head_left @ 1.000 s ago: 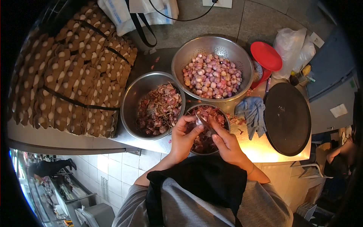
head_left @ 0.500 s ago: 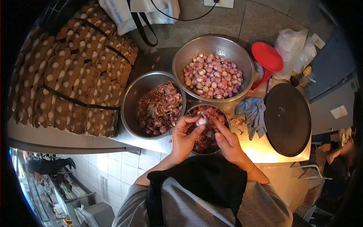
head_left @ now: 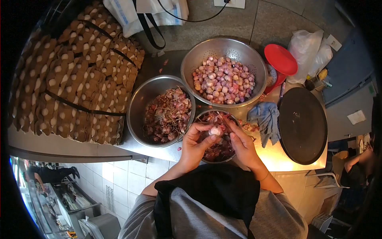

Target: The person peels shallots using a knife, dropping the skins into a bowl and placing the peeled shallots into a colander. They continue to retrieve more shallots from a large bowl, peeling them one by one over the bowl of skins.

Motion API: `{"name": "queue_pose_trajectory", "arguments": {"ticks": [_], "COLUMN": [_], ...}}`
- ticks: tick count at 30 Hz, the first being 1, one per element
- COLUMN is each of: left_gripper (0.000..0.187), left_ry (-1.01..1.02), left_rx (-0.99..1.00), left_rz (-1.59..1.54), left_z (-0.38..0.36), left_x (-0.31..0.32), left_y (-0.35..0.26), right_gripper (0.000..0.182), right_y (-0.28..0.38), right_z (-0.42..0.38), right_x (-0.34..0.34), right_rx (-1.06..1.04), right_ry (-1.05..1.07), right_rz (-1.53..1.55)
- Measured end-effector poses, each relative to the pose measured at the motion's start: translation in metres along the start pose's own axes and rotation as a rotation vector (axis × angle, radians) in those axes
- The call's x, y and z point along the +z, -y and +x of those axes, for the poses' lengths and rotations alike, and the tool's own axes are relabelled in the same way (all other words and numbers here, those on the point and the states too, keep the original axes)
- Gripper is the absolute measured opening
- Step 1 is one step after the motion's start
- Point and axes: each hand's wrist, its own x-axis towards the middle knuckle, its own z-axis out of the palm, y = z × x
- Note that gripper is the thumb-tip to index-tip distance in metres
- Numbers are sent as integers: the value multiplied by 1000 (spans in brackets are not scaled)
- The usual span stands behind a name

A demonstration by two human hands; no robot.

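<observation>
Between thumb and fingers, my left hand (head_left: 197, 144) holds a pale pink shallot (head_left: 215, 130). My right hand (head_left: 242, 145) is closed at the shallot's right side, its fingertips at reddish skin. Both hands are over a small metal bowl (head_left: 218, 157) of dark red peelings. Left of it, a larger metal bowl (head_left: 134, 126) holds shallots with dry skins and roots. Behind stands a perforated metal colander (head_left: 254, 59) with many pinkish shallots (head_left: 223, 79).
Stacked egg trays (head_left: 75, 83) fill the left. Right of the bowls lie a blue-grey cloth (head_left: 264, 119) and a round black pan (head_left: 303, 127). A red scale (head_left: 281, 59) and plastic bags (head_left: 305, 51) stand behind. People are visible at both far sides.
The shallot between my hands has turned and shows a rounder, paler side. My right hand has shifted slightly right and down, and reddish skin now shows by its fingertips.
</observation>
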Motion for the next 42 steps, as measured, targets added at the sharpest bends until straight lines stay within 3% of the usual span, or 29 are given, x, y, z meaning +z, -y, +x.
{"name": "queue_pose_trajectory", "arguments": {"ticks": [3,8,12,13,19,24,32,42], "left_gripper": [22,20,21,21,19,22,23,24], "left_ry": [39,-25,4,7,53,53,-59,-42], "left_rx": [21,-37,12,20,0,-94,-27,-44], "left_rz": [-39,-5,35,50,95,-47,181,-10], "left_z": [-1,3,4,4,1,0,4,4], "left_x": [3,5,-3,-4,-6,-1,-3,-7], "left_y": [-5,-8,4,5,1,-8,0,0], "right_gripper": [37,38,39,39,39,40,46,41], "right_y": [-12,4,27,22,15,3,13,4], "right_z": [1,-7,-8,-10,-9,-6,-14,-12], "right_x": [-5,-4,2,1,-3,-6,1,2], "right_rx": [6,102,14,-8,-30,137,233,192], "right_ry": [-76,0,121,114,149,29,215,187], "right_rz": [-16,98,68,-43,-52,128,448,359]}}
